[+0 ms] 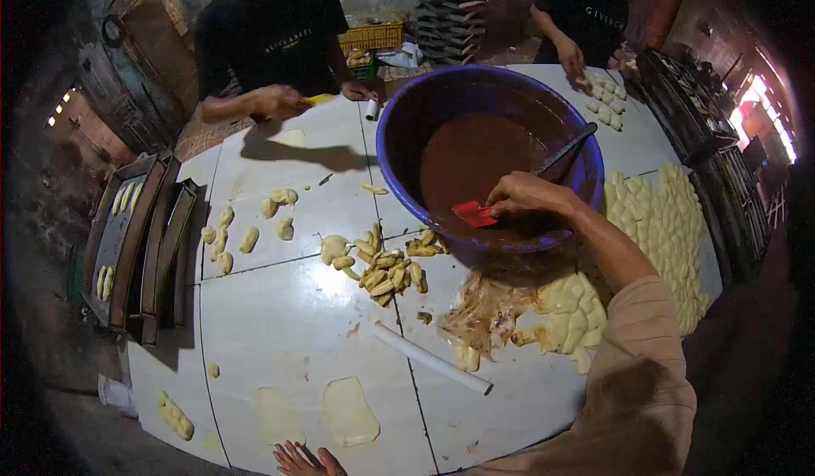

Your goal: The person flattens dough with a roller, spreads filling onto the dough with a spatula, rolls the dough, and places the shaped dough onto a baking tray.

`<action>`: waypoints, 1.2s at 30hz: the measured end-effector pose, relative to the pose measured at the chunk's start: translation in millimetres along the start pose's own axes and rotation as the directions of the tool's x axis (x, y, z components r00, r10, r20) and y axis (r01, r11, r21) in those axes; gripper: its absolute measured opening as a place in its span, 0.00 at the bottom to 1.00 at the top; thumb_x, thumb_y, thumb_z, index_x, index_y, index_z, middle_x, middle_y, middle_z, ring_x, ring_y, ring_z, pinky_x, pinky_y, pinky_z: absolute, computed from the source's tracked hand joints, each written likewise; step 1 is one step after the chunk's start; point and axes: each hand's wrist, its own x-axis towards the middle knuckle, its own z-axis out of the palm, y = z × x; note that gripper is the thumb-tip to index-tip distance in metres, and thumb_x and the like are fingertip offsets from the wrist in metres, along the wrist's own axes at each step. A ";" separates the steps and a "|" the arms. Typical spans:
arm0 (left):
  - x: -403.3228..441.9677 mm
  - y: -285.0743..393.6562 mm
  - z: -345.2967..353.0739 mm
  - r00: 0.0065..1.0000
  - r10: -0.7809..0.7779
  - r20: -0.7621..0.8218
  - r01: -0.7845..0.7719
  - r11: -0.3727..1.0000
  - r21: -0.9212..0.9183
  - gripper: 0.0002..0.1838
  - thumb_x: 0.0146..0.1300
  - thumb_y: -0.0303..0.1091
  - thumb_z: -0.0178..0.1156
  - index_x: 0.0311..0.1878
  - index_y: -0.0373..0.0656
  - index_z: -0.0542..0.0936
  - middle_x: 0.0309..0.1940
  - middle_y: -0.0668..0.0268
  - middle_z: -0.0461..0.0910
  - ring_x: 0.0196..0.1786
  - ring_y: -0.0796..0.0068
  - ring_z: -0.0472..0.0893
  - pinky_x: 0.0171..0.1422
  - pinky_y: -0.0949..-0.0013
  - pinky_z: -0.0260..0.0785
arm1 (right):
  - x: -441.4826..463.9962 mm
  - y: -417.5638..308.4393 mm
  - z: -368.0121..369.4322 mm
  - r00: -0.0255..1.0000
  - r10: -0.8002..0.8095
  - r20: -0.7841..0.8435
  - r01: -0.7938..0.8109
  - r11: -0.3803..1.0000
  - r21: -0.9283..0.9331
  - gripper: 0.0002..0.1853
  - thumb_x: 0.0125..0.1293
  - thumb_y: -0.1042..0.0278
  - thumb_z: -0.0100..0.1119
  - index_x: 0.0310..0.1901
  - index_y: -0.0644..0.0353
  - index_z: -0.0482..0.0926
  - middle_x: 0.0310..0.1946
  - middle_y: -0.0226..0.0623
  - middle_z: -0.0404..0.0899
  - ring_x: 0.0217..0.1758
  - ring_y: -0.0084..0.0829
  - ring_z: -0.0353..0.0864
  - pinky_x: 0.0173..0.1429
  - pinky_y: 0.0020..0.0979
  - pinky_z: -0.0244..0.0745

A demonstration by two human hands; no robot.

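Note:
My right hand [515, 197] is closed around a small red scraper [473, 214] at the near inner side of a large blue basin [399, 179]. Brown filling [475, 162] lies in the basin, and a dark-handled utensil [567, 147] leans on its right rim. At the bottom edge my left hand [307, 461] shows only in part, with its fingers spread and nothing in them. Just beyond its fingertips is a thin flattened piece of dough [278, 415]; another flattened dough piece [350, 412] lies to the right. A white plastic pipe [431, 358] rests on the table ahead.
Peeled banana pieces [389, 272] are heaped mid-table, with dough lumps [249, 239] to their left. Many dough pieces [662, 238] cover the right side beside a brown-stained plastic sheet [484, 310]. Metal trays [136, 247] stand left. Two people in dark shirts [280, 39] work opposite.

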 end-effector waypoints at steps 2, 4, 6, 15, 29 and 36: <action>-1.4 0.2 -1.5 1.000 -0.002 0.015 0.002 1.000 0.001 0.40 0.75 0.54 0.58 0.79 0.36 0.65 0.82 0.43 0.56 0.85 0.39 0.50 0.86 0.33 0.33 | -3.2 -3.8 -5.7 0.998 -0.063 0.018 0.061 0.994 0.093 0.21 0.65 0.52 0.71 0.53 0.57 0.89 0.45 0.46 0.91 0.48 0.43 0.91 0.53 0.44 0.81; -1.1 -0.9 -1.7 1.000 0.002 0.004 -0.002 1.000 -0.008 0.40 0.75 0.54 0.59 0.79 0.36 0.64 0.82 0.43 0.56 0.85 0.41 0.49 0.85 0.33 0.31 | -9.2 -5.3 -11.4 0.998 -0.041 0.046 0.028 0.970 0.241 0.20 0.67 0.54 0.72 0.51 0.61 0.89 0.36 0.38 0.90 0.38 0.31 0.87 0.41 0.36 0.78; -0.9 -1.2 1.9 1.000 -0.009 -0.011 0.008 0.999 -0.052 0.40 0.75 0.54 0.59 0.79 0.36 0.64 0.82 0.43 0.56 0.86 0.42 0.48 0.85 0.34 0.30 | -16.8 -5.0 -18.7 0.996 0.005 0.092 -0.040 0.925 0.378 0.19 0.68 0.55 0.73 0.51 0.62 0.90 0.30 0.31 0.88 0.31 0.21 0.82 0.33 0.29 0.73; -1.0 1.6 -3.5 0.999 -0.037 0.008 0.037 0.997 -0.074 0.41 0.74 0.55 0.59 0.80 0.37 0.62 0.82 0.44 0.55 0.86 0.42 0.46 0.86 0.35 0.29 | -36.0 -4.9 -20.2 0.957 0.164 0.240 -0.271 0.802 0.532 0.23 0.69 0.50 0.72 0.57 0.59 0.89 0.30 0.28 0.87 0.29 0.18 0.79 0.34 0.27 0.75; 3.6 -10.9 5.0 0.998 0.050 -0.038 -0.056 0.986 -0.156 0.38 0.73 0.46 0.61 0.78 0.33 0.64 0.81 0.44 0.57 0.86 0.43 0.49 0.86 0.35 0.31 | -78.9 -119.5 -20.8 0.980 0.182 0.085 -0.193 0.741 0.643 0.16 0.66 0.63 0.74 0.47 0.69 0.88 0.24 0.29 0.81 0.20 0.16 0.73 0.23 0.22 0.64; 2.4 -15.1 21.2 0.983 0.088 -0.161 -0.129 0.956 -0.265 0.39 0.69 0.47 0.67 0.78 0.40 0.67 0.80 0.46 0.61 0.85 0.40 0.52 0.84 0.29 0.34 | -89.2 -230.1 62.4 0.972 -0.030 0.234 -0.128 0.765 0.631 0.17 0.67 0.63 0.73 0.53 0.63 0.89 0.27 0.30 0.85 0.29 0.15 0.80 0.32 0.24 0.74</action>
